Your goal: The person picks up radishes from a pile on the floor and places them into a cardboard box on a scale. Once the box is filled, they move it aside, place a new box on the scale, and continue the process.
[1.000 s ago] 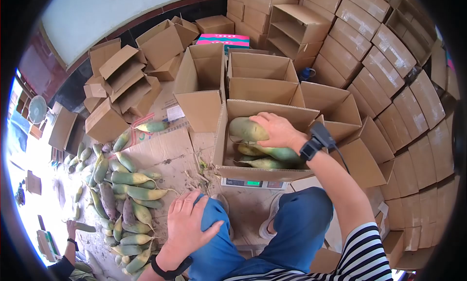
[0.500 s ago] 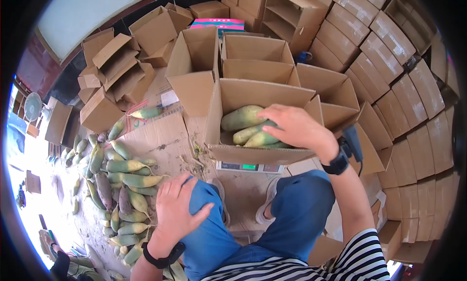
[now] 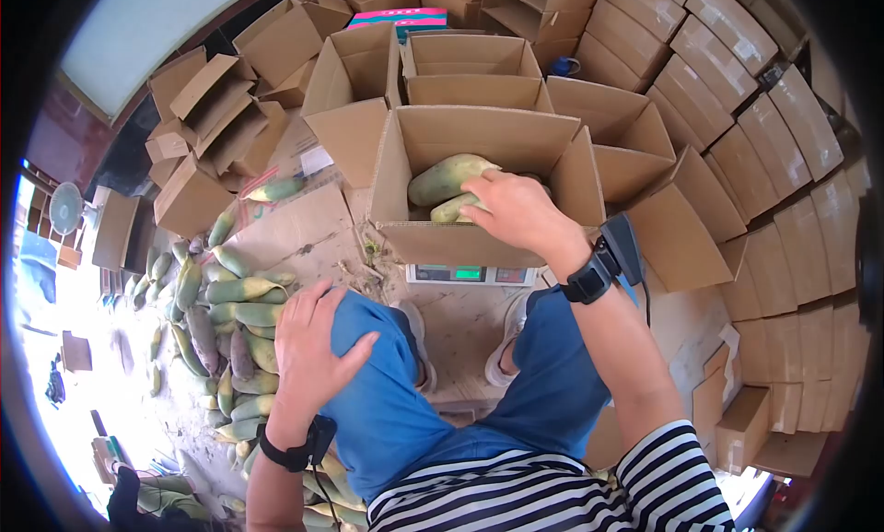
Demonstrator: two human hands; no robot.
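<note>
An open cardboard box (image 3: 465, 244) stands on a white scale (image 3: 508, 276) with a lit green display. Inside the box lie several green radishes (image 3: 449, 179). My right hand (image 3: 517, 205) reaches over the box's near wall and rests on the radishes, its fingertips touching the largest one; whether it grips one cannot be made out. Spread flat on my left knee is my left hand (image 3: 318, 348), fingers apart and holding nothing. Left of that knee, a pile of green and purplish radishes (image 3: 241, 314) covers the floor.
More open boxes (image 3: 474, 92) stand behind the scale and to its right. Sealed cartons (image 3: 727, 117) are stacked high along the right. At the back left are empty boxes (image 3: 216, 94) in a heap. A fan (image 3: 65, 208) stands at far left.
The view has tilted and shifted, so the boxes sit higher in it. My right hand remains on the radishes, now with its fingers more bent. My left hand still lies on the knee.
</note>
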